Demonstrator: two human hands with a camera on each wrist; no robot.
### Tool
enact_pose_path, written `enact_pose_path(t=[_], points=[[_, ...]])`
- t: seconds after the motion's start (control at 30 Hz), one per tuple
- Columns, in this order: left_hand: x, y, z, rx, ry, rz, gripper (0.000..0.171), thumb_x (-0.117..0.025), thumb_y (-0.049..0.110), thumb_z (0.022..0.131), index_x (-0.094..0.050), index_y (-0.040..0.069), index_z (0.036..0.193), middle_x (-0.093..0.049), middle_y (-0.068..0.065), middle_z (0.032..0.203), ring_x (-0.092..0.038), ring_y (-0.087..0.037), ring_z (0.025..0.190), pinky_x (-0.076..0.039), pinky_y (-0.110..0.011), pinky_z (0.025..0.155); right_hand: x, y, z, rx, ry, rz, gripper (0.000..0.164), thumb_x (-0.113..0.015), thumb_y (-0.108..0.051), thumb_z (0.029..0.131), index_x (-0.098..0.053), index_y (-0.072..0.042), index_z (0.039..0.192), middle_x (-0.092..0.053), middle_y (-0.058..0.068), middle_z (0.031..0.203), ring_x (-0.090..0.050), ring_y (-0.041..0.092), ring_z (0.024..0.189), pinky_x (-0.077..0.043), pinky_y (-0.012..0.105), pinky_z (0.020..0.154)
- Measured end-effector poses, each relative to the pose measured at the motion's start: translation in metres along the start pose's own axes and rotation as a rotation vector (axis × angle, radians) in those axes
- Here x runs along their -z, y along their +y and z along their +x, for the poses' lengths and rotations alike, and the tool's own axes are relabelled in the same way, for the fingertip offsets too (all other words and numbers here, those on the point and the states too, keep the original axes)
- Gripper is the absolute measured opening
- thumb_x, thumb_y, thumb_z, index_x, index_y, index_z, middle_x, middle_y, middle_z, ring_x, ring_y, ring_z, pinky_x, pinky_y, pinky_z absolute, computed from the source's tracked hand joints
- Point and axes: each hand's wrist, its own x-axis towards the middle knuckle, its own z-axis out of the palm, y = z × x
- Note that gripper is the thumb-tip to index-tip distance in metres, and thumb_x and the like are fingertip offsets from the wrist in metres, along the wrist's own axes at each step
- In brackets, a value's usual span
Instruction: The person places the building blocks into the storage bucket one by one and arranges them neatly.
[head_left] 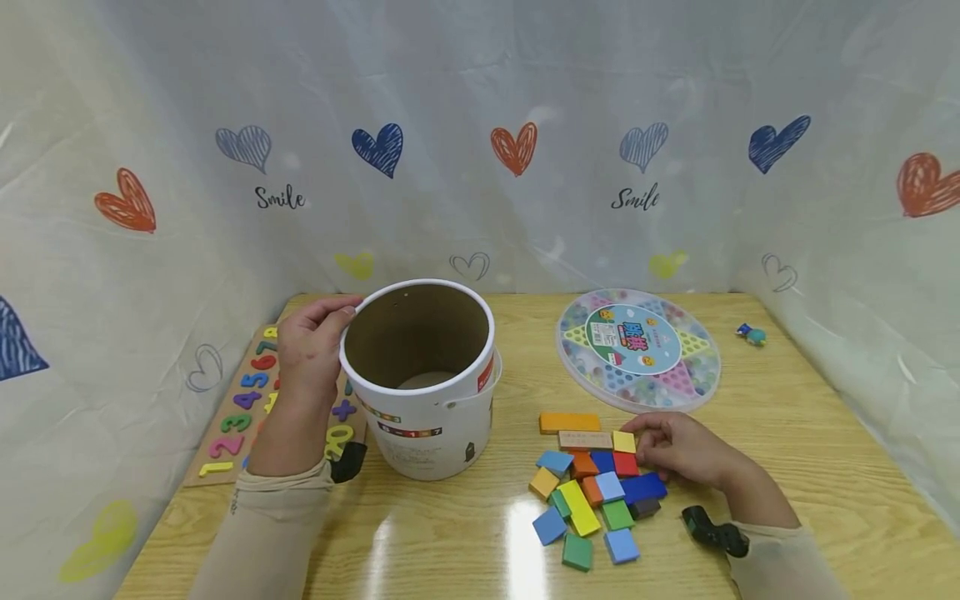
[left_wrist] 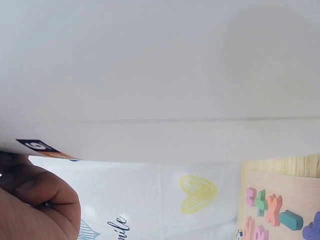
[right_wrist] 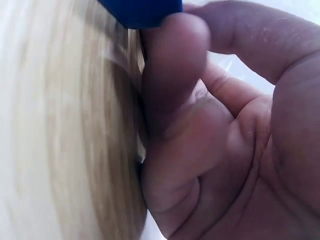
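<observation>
In the head view a white bucket [head_left: 423, 433] with a thin wire handle stands mouth up, left of centre, its visible inside bare. My left hand [head_left: 311, 342] grips its rim on the left side, thumb toward the mouth. The left wrist view is mostly the bucket's white wall [left_wrist: 160, 75], with the hand [left_wrist: 40, 195] at its edge. My right hand [head_left: 686, 450] rests low at the right of a pile of coloured blocks, loosely bent fingers beside a yellow block [head_left: 624, 442] and a red block [head_left: 626, 464]. A blue block [right_wrist: 145, 11] shows close by its fingertips in the right wrist view.
A board of coloured numbers [head_left: 225, 450] lies left of the bucket, partly hidden behind it. Behind the blocks sits a round Chinese checkers box [head_left: 637, 350]. A small blue-green toy [head_left: 752, 335] lies at the far right. A printed curtain [head_left: 465, 83] encloses the table.
</observation>
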Motion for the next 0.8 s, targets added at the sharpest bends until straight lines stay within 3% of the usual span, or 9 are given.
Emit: enact_pose_path(t=[0.27, 0.47, 0.63, 0.8], points=[[0.0, 0.0, 0.0, 0.006, -0.005, 0.0, 0.021, -0.063, 0.019, 0.091, -0.072, 0.004, 0.103, -0.063, -0.011, 0.104, -0.058, -0.024, 0.096, -0.054, -0.026, 0.075, 0.0, 0.002, 0.0, 0.032, 0.031, -0.032, 0.043, -0.069, -0.021, 0.086, -0.056, -0.002, 0.121, -0.061, 0.013, 0.082, -0.058, 0.024, 0.06, -0.054, 0.035, 0.055], [0.001, 0.001, 0.001, -0.002, 0.004, -0.032, 0.019, -0.064, 0.015, 0.09, -0.072, 0.002, 0.102, -0.064, -0.012, 0.102, -0.06, -0.025, 0.091, -0.054, -0.027, 0.073, 0.009, -0.012, -0.007, 0.045, 0.08, 0.013, 0.038, -0.066, -0.019, 0.088, -0.057, -0.002, 0.121, -0.061, 0.015, 0.082, -0.053, 0.021, 0.055, -0.048, 0.029, 0.048], [-0.002, 0.002, -0.002, 0.014, 0.001, -0.042, 0.019, -0.063, 0.015, 0.091, -0.071, 0.002, 0.102, -0.063, -0.012, 0.102, -0.061, -0.026, 0.09, -0.055, -0.029, 0.072, 0.01, -0.048, -0.013, 0.136, 0.054, 0.057, 0.037, -0.065, -0.015, 0.089, -0.055, 0.0, 0.122, -0.062, 0.017, 0.084, -0.049, 0.015, 0.051, -0.04, 0.024, 0.041], [-0.001, 0.003, -0.004, 0.021, -0.001, -0.037, 0.02, -0.062, 0.016, 0.091, -0.071, 0.002, 0.104, -0.063, -0.012, 0.104, -0.061, -0.027, 0.093, -0.055, -0.032, 0.076, 0.006, -0.106, -0.009, 0.236, 0.018, 0.075, 0.037, -0.064, -0.012, 0.089, -0.054, 0.002, 0.122, -0.062, 0.019, 0.086, -0.049, 0.016, 0.052, -0.04, 0.026, 0.041]])
